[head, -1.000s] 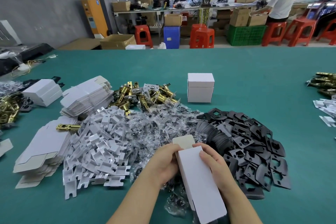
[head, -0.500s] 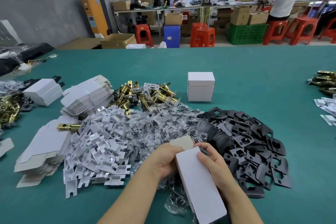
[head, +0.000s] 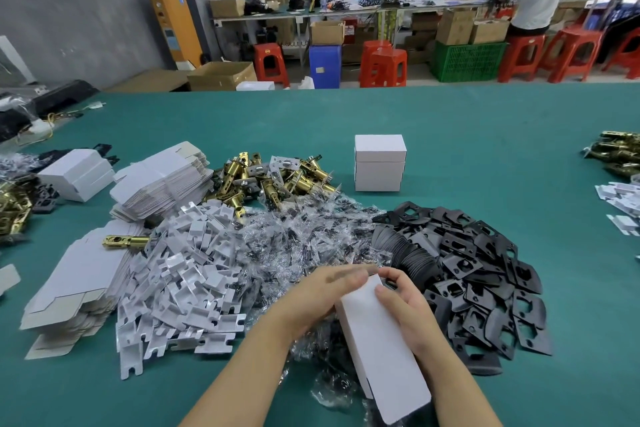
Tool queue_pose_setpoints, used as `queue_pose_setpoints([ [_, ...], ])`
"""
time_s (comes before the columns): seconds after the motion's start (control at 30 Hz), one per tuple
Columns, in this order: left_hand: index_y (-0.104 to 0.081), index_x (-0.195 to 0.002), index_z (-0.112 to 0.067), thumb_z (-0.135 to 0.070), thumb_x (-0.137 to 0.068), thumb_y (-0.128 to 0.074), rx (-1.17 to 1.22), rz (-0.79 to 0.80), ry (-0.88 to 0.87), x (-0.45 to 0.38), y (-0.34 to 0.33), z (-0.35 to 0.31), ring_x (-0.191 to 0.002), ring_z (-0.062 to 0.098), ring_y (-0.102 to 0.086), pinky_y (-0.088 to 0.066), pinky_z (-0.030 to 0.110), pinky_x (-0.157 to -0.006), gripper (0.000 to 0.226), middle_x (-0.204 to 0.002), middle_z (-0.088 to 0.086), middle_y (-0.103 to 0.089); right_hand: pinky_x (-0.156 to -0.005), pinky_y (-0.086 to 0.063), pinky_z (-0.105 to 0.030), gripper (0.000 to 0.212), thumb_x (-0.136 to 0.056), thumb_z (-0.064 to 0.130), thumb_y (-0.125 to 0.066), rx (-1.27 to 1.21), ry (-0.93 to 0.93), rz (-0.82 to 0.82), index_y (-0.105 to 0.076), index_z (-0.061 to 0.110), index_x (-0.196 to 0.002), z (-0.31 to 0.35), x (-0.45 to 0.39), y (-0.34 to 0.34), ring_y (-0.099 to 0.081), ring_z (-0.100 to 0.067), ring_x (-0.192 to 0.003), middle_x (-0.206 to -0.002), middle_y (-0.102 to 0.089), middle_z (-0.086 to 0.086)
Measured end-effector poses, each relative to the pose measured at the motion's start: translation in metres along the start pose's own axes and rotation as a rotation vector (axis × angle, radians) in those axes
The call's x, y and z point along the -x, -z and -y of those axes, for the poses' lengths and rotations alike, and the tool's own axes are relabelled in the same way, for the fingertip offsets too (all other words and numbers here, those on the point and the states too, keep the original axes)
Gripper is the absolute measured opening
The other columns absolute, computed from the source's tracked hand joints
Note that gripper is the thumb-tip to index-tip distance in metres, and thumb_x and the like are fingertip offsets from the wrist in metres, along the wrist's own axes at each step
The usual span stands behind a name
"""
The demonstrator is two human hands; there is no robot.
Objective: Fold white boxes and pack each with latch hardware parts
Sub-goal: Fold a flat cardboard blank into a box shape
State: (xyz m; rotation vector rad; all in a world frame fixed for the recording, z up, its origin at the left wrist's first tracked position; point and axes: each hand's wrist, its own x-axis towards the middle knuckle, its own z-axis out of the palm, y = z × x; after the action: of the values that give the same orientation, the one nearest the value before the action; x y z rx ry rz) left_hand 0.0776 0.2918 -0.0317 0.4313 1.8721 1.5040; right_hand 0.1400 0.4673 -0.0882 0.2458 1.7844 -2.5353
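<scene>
Near the front edge of the green surface (head: 467, 135), a long white box (head: 381, 347) lies slanted between both hands. On its right side the right hand (head: 412, 308) holds it, thumb on the top face and fingers curled round the far corner. At the box's far end the left hand (head: 322, 291) is blurred, fingers stretched fairly straight across it; whether its grip closes on the box cannot be told. Under the box lie clear screw bags (head: 304, 239), with black plates (head: 485, 270) to the right and white card inserts (head: 187, 270) to the left.
</scene>
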Motion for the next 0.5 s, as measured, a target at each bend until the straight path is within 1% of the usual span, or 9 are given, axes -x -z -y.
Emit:
queue_pose_setpoints([
  [0.03,-0.064,-0.129,-0.052,-0.064,-0.086,-0.066,-0.095,0.039,-0.029,0.0014,0.0011,-0.001,-0.109,0.003,-0.066,-0.05,0.033,-0.099,0.044,-0.125,-0.021,-0.068,-0.063,-0.06,-0.033,0.044,-0.083,0.023,-0.066,-0.008,0.004,-0.001,-0.056,0.011,-0.124,-0.0001,-0.001,0.0009,-0.074,-0.022,-0.078,-0.095,-0.078,-0.008],
  [0.1,-0.057,-0.132,-0.061,-0.061,-0.083,-0.071,-0.194,0.054,-0.053,0.0032,0.0037,-0.0018,-0.118,0.005,-0.062,-0.051,0.037,-0.104,0.051,-0.135,-0.027,-0.059,-0.065,-0.061,-0.036,0.045,-0.083,0.023,-0.066,-0.041,-0.006,-0.002,-0.059,0.014,-0.127,-0.0003,-0.002,0.0014,-0.074,-0.027,-0.081,-0.101,-0.077,-0.011],
  [0.17,-0.053,-0.129,-0.068,-0.063,-0.08,-0.069,-0.281,0.037,-0.076,0.0029,0.0055,-0.0011,-0.122,0.004,-0.056,-0.053,0.037,-0.103,0.052,-0.139,-0.032,-0.047,-0.063,-0.061,-0.034,0.044,-0.082,0.022,-0.068,-0.087,-0.017,-0.002,-0.064,0.015,-0.125,0.0005,-0.0017,0.0005,-0.075,-0.027,-0.081,-0.105,-0.077,-0.013],
  [0.23,-0.052,-0.125,-0.072,-0.066,-0.078,-0.067,-0.355,0.005,-0.077,0.0036,0.0055,-0.0028,-0.12,0.002,-0.053,-0.056,0.036,-0.098,0.049,-0.135,-0.033,-0.041,-0.063,-0.061,-0.033,0.041,-0.081,0.021,-0.067,-0.109,-0.018,-0.002,-0.068,0.015,-0.122,0.0015,-0.0007,-0.0013,-0.075,-0.026,-0.081,-0.106,-0.077,-0.015],
  [0.3,-0.056,-0.119,-0.072,-0.063,-0.079,-0.068,-0.407,-0.09,-0.123,0.0017,0.0045,-0.0031,-0.109,-0.002,-0.056,-0.057,0.036,-0.093,0.043,-0.122,-0.034,-0.05,-0.063,-0.061,-0.034,0.039,-0.082,0.024,-0.067,-0.106,-0.006,-0.009,-0.071,0.013,-0.119,0.0025,0.0005,-0.0029,-0.075,-0.028,-0.081,-0.106,-0.076,-0.018],
  [0.37,-0.064,-0.114,-0.066,-0.053,-0.083,-0.072,-0.373,-0.199,-0.164,-0.0002,0.0032,-0.0016,-0.097,-0.002,-0.064,-0.06,0.037,-0.087,0.034,-0.11,-0.031,-0.064,-0.062,-0.061,-0.036,0.039,-0.083,0.025,-0.069,-0.126,0.002,-0.038,-0.07,0.012,-0.12,0.0027,0.0018,-0.0041,-0.075,-0.03,-0.081,-0.106,-0.075,-0.02],
  [0.43,-0.068,-0.108,-0.061,-0.047,-0.085,-0.076,-0.328,-0.266,-0.169,-0.0014,0.0016,0.0021,-0.094,0.004,-0.068,-0.06,0.04,-0.086,0.028,-0.106,-0.023,-0.071,-0.062,-0.061,-0.038,0.032,-0.083,0.024,-0.07,-0.154,0.012,-0.06,-0.071,0.018,-0.115,0.0014,0.0034,-0.0047,-0.075,-0.031,-0.081,-0.106,-0.075,-0.02],
  [0.5,-0.069,-0.106,-0.062,-0.044,-0.087,-0.076,-0.335,-0.279,-0.184,-0.0011,0.0,0.0065,-0.096,0.01,-0.068,-0.059,0.04,-0.087,0.028,-0.106,-0.015,-0.072,-0.064,-0.062,-0.041,0.026,-0.083,0.024,-0.072,-0.159,0.019,-0.062,-0.072,0.024,-0.109,0.0007,0.0041,-0.0058,-0.075,-0.033,-0.082,-0.105,-0.075,-0.019],
])
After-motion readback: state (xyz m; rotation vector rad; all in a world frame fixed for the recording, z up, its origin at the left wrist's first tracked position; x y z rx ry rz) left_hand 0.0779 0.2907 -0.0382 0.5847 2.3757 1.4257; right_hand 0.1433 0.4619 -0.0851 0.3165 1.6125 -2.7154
